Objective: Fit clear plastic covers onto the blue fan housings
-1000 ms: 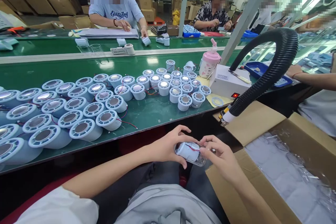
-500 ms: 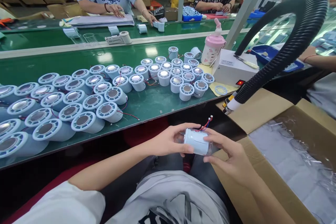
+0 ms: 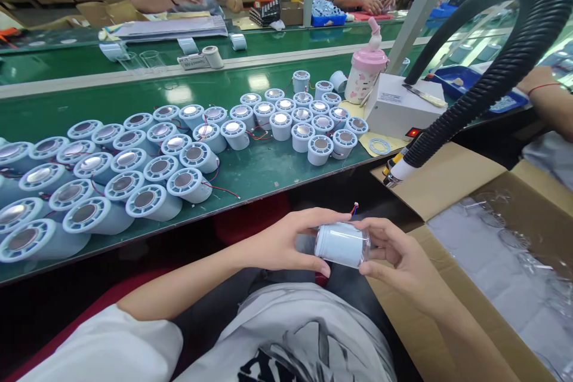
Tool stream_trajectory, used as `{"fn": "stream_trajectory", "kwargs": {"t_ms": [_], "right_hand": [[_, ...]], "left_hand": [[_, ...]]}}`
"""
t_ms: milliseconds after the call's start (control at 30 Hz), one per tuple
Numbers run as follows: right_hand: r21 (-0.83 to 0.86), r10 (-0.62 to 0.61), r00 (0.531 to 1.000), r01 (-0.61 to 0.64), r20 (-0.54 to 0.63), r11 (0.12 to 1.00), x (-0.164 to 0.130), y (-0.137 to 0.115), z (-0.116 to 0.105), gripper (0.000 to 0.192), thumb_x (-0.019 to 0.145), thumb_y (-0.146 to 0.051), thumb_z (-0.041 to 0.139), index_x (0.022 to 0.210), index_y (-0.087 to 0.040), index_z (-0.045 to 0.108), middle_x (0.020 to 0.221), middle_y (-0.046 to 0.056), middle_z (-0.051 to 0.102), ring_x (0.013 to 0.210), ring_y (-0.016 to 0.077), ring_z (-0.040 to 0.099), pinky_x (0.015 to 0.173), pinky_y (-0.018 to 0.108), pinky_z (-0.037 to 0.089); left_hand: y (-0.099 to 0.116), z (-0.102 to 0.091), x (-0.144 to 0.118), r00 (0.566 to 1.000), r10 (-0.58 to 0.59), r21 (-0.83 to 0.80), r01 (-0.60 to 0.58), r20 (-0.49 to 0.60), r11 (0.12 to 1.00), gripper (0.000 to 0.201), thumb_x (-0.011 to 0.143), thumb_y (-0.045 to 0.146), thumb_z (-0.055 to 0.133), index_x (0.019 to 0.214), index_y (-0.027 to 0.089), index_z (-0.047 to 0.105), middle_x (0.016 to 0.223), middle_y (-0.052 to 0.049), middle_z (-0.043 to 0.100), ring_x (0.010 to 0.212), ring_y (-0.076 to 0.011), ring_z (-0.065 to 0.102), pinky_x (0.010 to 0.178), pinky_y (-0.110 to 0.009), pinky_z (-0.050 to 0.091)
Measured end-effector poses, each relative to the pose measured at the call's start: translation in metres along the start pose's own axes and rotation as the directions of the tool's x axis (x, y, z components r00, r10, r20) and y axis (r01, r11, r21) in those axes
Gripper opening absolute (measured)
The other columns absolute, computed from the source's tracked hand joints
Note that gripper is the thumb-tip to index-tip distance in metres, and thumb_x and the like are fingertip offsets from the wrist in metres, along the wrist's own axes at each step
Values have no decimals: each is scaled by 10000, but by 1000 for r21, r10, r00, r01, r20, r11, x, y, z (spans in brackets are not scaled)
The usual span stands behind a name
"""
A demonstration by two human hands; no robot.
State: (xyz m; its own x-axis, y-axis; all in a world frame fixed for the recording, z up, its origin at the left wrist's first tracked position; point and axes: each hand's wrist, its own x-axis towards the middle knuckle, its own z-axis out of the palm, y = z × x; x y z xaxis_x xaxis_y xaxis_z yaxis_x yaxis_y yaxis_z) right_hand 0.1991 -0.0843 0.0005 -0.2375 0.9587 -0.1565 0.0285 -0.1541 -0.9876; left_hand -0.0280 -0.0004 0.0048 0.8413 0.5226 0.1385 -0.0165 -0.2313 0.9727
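Observation:
A pale blue cylindrical housing [image 3: 340,245] with a clear plastic sleeve round it lies sideways between my hands, above my lap. My left hand [image 3: 286,245] curls about its left end, fingers over the top and thumb below. My right hand [image 3: 403,256] grips the right end, where the clear sleeve [image 3: 366,246] sticks out past the blue part. Thin red and blue wires with a small white connector [image 3: 356,205] rise behind the housing. Some of the fingertips are hidden behind it.
Many similar blue housings [image 3: 152,202] with round metal discs stand on the green bench [image 3: 250,170]. At right are a white box [image 3: 394,110], a black flexible hose [image 3: 465,101] and an open carton [image 3: 403,304] of clear plastic parts. Two people work across the bench; another person's arm [image 3: 546,95] shows at right.
The housing has turned in my hands, and less of its wires shows. My right hand has shifted to its right end. Across the bench, a person has lifted a blue piece.

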Motion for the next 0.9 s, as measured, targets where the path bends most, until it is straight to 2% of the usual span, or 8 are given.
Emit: {"fn": "stream_trajectory", "kwargs": {"t_ms": [100,433,667,900], "right_hand": [[64,54,998,-55,14,996,0,-2,1,406,780,-298,739,1124,-286,523,1127,17,614,1022,169,598,797,242,522],[211,159,987,-162,32,964,5,1,5,406,801,-444,682,1085,-229,486,960,21,647,757,126,625,635,245,555],[269,269,963,-260,4,927,6,5,7,447,818,-560,602,1024,-193,450,714,-1,668,593,147,674,553,245,563],[355,355,929,-368,105,859,11,5,11,523,792,-704,502,878,-188,482,567,2,653,436,126,628,375,156,470]], "left_hand": [[1,-1,0,1000,32,50,-32,1,998,797,645,187,812,1358,280,468,1374,-92,496,1260,-231,477,1037,-334,418],[1,-1,-1,996,84,123,-84,12,989,807,651,196,810,1370,263,452,1369,-97,513,1274,-231,465,1074,-345,372],[2,0,0,994,105,98,-105,12,990,786,656,169,802,1362,255,468,1370,-99,512,1278,-229,460,1066,-332,383],[3,0,1,998,59,-1,-59,31,998,728,700,186,770,1361,257,473,1385,-114,486,1306,-253,430,1062,-368,401]]}}
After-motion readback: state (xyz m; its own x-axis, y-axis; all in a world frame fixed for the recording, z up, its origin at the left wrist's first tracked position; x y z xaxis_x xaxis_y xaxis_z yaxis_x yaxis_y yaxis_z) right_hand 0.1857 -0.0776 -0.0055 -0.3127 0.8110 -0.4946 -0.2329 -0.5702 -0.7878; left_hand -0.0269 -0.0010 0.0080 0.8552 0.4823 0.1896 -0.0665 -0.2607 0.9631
